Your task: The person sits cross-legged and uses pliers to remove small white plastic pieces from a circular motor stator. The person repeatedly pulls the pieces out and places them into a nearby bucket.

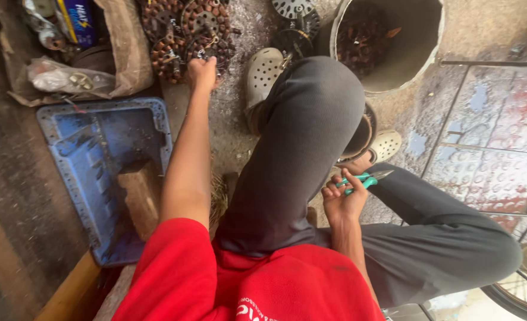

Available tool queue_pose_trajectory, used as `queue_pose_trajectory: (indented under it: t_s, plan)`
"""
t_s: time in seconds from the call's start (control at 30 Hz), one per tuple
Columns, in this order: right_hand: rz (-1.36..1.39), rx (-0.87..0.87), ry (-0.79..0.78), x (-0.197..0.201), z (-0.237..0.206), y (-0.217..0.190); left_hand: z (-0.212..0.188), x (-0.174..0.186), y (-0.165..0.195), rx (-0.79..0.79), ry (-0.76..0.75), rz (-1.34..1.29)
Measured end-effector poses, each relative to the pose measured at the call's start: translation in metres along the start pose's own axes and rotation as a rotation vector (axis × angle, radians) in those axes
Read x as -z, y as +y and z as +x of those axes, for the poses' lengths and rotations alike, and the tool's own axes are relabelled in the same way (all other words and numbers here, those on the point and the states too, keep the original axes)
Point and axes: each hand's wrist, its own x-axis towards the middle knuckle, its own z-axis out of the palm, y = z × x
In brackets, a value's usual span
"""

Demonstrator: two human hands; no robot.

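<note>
Head view: left hand closed on a round copper-wound motor stator in the rusty stator pile; right hand gripping green-handled cutters. Risk of scraped fingers, sliding pile. Gritty concrete floor, blue plastic tray, grey bucket.

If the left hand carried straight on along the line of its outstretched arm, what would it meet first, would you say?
The left hand is already closed on one of the copper-wound motor coils heaped on the ground. Going straight on, it would most likely push deeper into that heap, though depth is hard to judge.
</note>
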Motion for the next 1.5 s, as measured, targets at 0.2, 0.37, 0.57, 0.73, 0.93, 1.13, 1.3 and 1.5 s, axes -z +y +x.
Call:
queue_pose_trajectory:
  t_s: [0.2, 0.37, 0.57, 0.73, 0.93, 1.13, 1.3, 1.5]
  plan:
    - [-0.039, 0.013, -0.013, 0.002, 0.004, 0.002, 0.001, -0.009, -0.004, 0.261, -0.193, -0.082]
    - [-0.069, 0.006, -0.020, 0.001, 0.004, 0.004, 0.010, -0.030, -0.011, 0.369, -0.190, -0.374]
    - [-0.062, 0.007, -0.025, -0.004, 0.002, 0.004, 0.006, -0.030, -0.010, 0.292, -0.059, 0.108]
    - [-0.031, 0.018, -0.035, -0.007, 0.001, 0.005, -0.019, 0.000, -0.043, 0.262, -0.120, -0.173]
    - [0.017, -0.009, -0.163, -0.009, 0.000, 0.009, -0.082, 0.071, -0.111, 0.113, -0.235, 0.081]
    - [0.068, -0.015, -0.180, -0.013, -0.004, 0.011, -0.118, 0.143, -0.118, -0.013, -0.145, 0.711]
    - [0.100, 0.001, -0.244, -0.019, -0.011, 0.012, -0.125, 0.214, -0.041, -0.609, -0.105, 0.928]
    - [0.130, 0.006, -0.260, -0.023, -0.016, 0.008, -0.145, 0.262, 0.169, -1.045, -0.043, 1.397]
